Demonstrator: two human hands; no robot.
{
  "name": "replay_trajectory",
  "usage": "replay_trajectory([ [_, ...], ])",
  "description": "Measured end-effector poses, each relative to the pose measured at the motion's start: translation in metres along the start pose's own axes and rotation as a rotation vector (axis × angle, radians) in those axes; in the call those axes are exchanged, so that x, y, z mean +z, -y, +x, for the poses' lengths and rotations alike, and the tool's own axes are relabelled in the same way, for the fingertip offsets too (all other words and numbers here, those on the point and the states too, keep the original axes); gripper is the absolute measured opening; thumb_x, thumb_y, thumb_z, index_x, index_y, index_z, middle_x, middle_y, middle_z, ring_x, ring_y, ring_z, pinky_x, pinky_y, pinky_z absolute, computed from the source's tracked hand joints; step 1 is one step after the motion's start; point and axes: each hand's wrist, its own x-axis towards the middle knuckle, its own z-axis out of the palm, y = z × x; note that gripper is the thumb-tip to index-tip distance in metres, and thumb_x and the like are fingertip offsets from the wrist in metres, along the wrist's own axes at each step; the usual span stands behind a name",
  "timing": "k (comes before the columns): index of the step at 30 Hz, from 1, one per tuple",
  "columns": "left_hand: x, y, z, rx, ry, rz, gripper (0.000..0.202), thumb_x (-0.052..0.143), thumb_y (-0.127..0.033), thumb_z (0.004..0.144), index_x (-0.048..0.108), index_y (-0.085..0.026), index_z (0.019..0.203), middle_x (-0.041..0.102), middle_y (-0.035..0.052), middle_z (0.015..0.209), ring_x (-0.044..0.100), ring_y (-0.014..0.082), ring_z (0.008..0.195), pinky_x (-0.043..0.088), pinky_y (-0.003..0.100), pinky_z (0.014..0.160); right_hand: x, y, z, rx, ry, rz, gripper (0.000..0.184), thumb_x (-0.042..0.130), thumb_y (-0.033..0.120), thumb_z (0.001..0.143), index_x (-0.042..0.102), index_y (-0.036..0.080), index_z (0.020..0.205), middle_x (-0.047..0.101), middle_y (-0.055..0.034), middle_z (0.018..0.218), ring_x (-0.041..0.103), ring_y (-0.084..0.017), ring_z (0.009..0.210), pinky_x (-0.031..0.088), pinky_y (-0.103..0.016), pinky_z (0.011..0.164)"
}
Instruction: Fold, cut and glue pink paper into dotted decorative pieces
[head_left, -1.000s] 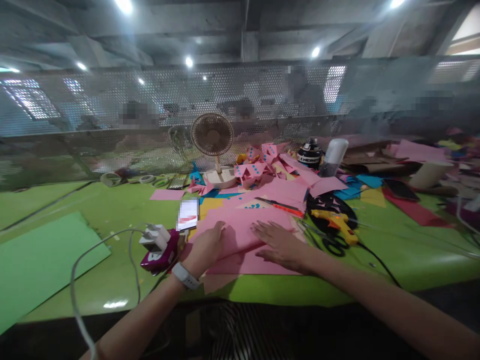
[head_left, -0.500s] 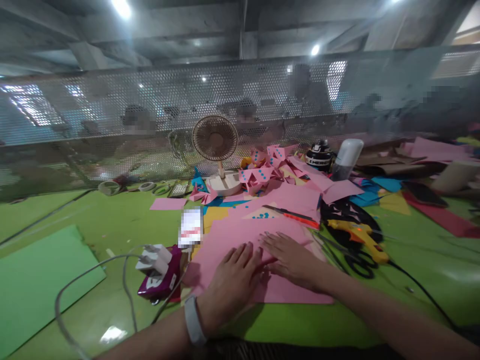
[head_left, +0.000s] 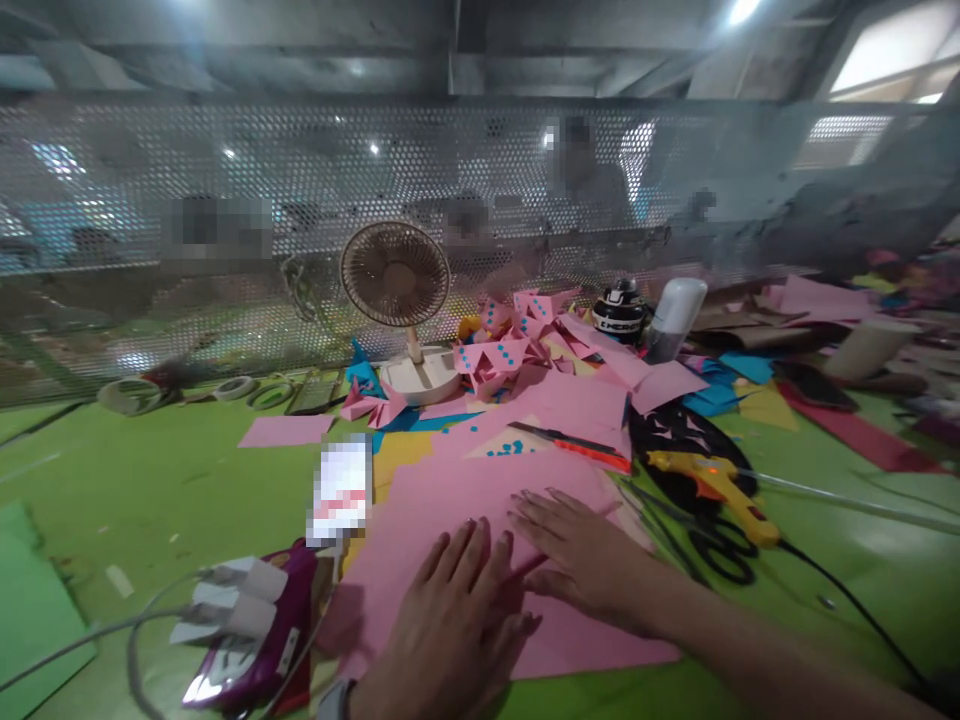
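A large pink paper sheet [head_left: 450, 500] lies on the green table [head_left: 187, 480] in front of me. My left hand [head_left: 450, 625] rests flat on its near part, fingers stretched out. Just to the right, my right hand [head_left: 581, 560] lies flat on the same sheet, fingers spread and pointing left. The two hands nearly touch at the fingertips. Neither hand holds anything.
A purple power strip with white plugs [head_left: 240, 625] sits at the left. A yellow glue gun [head_left: 716, 480], black scissors [head_left: 720, 550] and a red-handled cutter [head_left: 577, 442] lie to the right. A small fan [head_left: 397, 290], paper scraps and a perforated metal screen stand behind.
My left hand has slid from the sheet's left edge to beside my right hand, and both lie flat on the pink paper. The view has moved closer and slightly leftward.
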Motion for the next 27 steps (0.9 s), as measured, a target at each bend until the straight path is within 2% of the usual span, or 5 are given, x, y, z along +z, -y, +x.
replay_trajectory([
  [7, 0.001, 0.004, 0.001, 0.039, -0.065, 0.069, 0.059, 0.042, -0.054, 0.087, 0.038, -0.023, 0.136, 0.041, 0.0087, 0.14, 0.041, 0.0272, 0.126, 0.04, 0.043, 0.098, -0.004, -0.001, 0.0, -0.008, 0.063, -0.058, 0.064, 0.028, 0.056, 0.09, 0.025, 0.02, 0.143, 0.027, -0.0058, 0.148, 0.02, -0.02, 0.137, 0.018, -0.04, 0.112],
  [20, 0.007, 0.01, 0.005, 0.12, -0.122, 0.212, 0.062, 0.046, -0.054, 0.084, 0.04, -0.021, 0.136, 0.044, 0.009, 0.138, 0.043, 0.028, 0.124, 0.04, 0.042, 0.097, -0.01, -0.002, 0.003, 0.008, 0.133, -0.026, 0.069, 0.022, 0.059, 0.09, 0.024, 0.014, 0.143, 0.02, -0.0096, 0.15, 0.013, -0.021, 0.138, 0.01, -0.041, 0.113],
  [27, 0.009, 0.01, 0.007, 0.116, -0.15, 0.201, 0.064, 0.046, -0.057, 0.083, 0.04, -0.022, 0.136, 0.044, 0.0076, 0.138, 0.042, 0.0268, 0.125, 0.038, 0.039, 0.099, -0.011, 0.0, -0.001, 0.036, 0.132, -0.039, 0.072, 0.022, 0.061, 0.088, 0.02, 0.015, 0.144, 0.015, -0.0114, 0.15, 0.008, -0.024, 0.139, 0.005, -0.046, 0.113],
])
